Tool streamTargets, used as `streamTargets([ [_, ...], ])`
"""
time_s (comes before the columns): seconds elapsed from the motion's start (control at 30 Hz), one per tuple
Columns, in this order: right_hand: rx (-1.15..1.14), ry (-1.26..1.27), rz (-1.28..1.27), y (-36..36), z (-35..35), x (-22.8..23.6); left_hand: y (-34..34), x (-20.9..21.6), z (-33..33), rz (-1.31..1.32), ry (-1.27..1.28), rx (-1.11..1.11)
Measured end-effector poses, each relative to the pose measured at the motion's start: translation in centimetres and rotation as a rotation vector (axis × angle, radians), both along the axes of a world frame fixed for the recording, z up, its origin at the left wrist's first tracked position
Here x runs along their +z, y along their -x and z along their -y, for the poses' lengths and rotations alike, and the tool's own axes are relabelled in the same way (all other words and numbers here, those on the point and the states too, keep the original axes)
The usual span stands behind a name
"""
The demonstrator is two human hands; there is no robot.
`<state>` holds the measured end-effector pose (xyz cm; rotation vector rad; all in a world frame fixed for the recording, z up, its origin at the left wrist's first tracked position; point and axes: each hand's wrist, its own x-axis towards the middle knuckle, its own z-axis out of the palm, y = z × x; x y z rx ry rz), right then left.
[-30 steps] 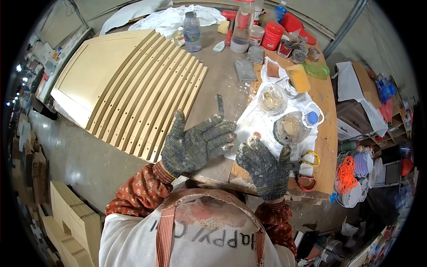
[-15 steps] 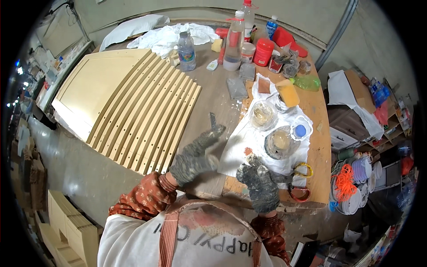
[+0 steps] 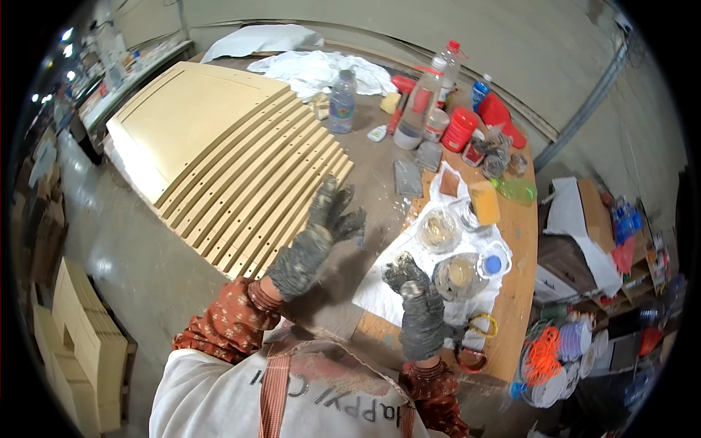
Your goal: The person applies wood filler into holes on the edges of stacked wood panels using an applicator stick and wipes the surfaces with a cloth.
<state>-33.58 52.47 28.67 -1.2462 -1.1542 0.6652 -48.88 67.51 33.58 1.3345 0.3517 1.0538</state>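
My left hand [image 3: 310, 241], in a worn grey glove, is at the right edge of a row of cream grooved panels [image 3: 252, 190], its fingers spread toward them. A thin grey blade [image 3: 361, 239] shows below its fingertips and seems held, its grip partly hidden. My right hand [image 3: 418, 306], gloved too, has curled fingers with pale smears at the tips. It hovers over a white cloth [image 3: 380, 281], left of a clear plastic container [image 3: 456, 279]. Whatever lies inside its fingers is hidden. By its wrist are a yellow-handled tool [image 3: 482, 326] and a red-handled one [image 3: 471, 360].
Farther back on the cloth sit another clear tub [image 3: 439, 230] and a yellow scraper [image 3: 484, 203]. Bottles, including a tall clear one [image 3: 420, 109], and a red jar [image 3: 459, 129] crowd the table's back. Orange cord [image 3: 544, 354] lies beyond its right edge.
My left hand has swung up to the panels' edge, its fingers spreading wider. The right hand stays low over the cloth, fingers curled. The whole view has turned somewhat.
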Motion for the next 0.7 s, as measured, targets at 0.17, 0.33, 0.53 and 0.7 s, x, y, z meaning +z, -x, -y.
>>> streamTargets([
  [0.17, 0.177, 0.212, -0.003, 2.4, -4.4, 5.2, 5.9, 1.5, -0.7, 0.309, 0.273, -0.116],
  [0.33, 0.375, -0.008, -0.340, 1.7, -12.7, 3.6, 11.9, 4.1, -2.6, 0.448, 0.200, -0.018],
  [0.53, 0.412, 0.080, -0.446, 2.2, -28.2, 6.3, 20.4, 8.1, -6.5, 0.469, 0.134, 0.057],
  [0.7, 0.129, -0.168, 0.205, -4.0, -48.9, -1.5, 23.4, 9.2, -12.4, 0.496, 0.140, 0.072],
])
